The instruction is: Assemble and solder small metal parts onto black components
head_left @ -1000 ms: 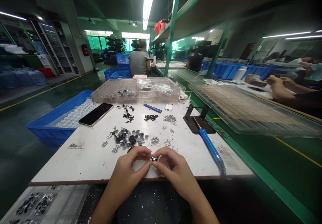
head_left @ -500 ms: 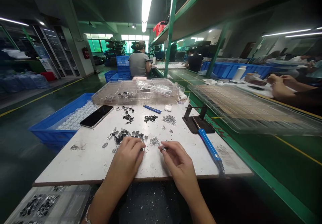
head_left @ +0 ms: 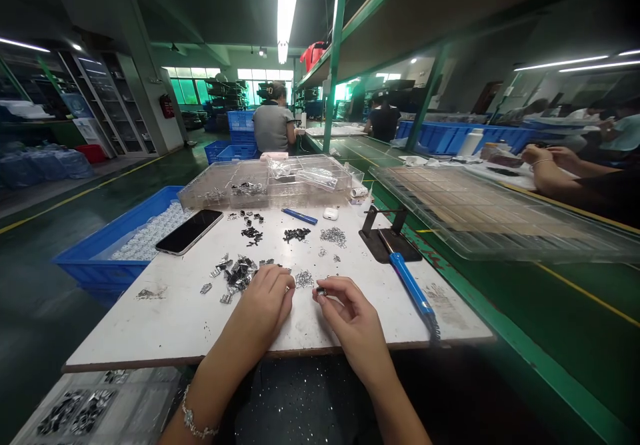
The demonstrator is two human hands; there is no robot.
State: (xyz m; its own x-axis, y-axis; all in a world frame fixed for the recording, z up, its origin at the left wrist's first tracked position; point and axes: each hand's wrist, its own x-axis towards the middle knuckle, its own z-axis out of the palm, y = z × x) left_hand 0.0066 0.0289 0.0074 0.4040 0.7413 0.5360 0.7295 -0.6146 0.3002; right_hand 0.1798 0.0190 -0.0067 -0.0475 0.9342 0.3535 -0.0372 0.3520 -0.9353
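Observation:
Between the thumb and fingertips of my right hand [head_left: 353, 312] is a small black-and-silver metal part [head_left: 321, 292], held just above the table. My left hand [head_left: 267, 298] is curled palm down, its fingertips by a small pile of tiny silver pieces [head_left: 304, 278]. Whatever its fingers may pinch is hidden. Left of that hand lies a heap of black and silver metal parts [head_left: 240, 273]. Farther back are small piles of black pieces [head_left: 297, 234] and of silver pieces [head_left: 333, 236].
A blue-handled soldering iron [head_left: 411, 285] rests on a black stand [head_left: 390, 244] at right. A phone [head_left: 189, 232], a blue pen-like tool [head_left: 300, 216] and a white earbud case [head_left: 330, 214] lie farther back. Beyond stands a clear compartment box [head_left: 225, 195]; a blue crate [head_left: 95, 258] is left.
My left hand has shifted slightly right and up, toward the small silver pile. My right hand still holds the metal part, now more visible. The whole view has shifted slightly.

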